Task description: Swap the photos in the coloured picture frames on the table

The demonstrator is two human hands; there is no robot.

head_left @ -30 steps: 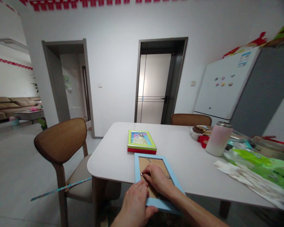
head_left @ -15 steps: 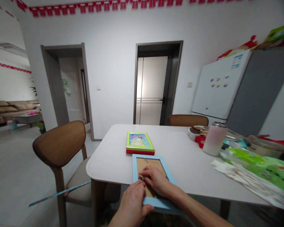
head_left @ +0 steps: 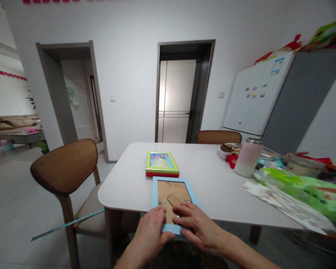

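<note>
A light blue picture frame [head_left: 155, 192] lies face down at the table's near edge, its near end reaching past that edge. Its brown backing board [head_left: 164, 188] shows small metal clips and a stand flap [head_left: 173, 200]. My left hand [head_left: 151, 226] grips the near left corner, thumb along the near side and fingers closed over the left rim. Over the near right part is my right hand [head_left: 197, 224], its curled fingers on the backing and its thumb at the near rim. Just beyond, a green picture frame [head_left: 162, 170] with a figure in a dress rests on a red one [head_left: 162, 175].
On the white table [head_left: 212, 186], a pink and white bottle [head_left: 248, 157] stands at right. White gloves [head_left: 282, 205], a green package [head_left: 310, 194] and other clutter lie beside it. A wooden chair [head_left: 67, 164] is at left, with a patterned strip [head_left: 67, 225] across it.
My right hand has drawn back from the middle of the backing towards the frame's near right corner, uncovering the flap and clips. My left hand still grips the near left corner. The view has shifted slightly.
</note>
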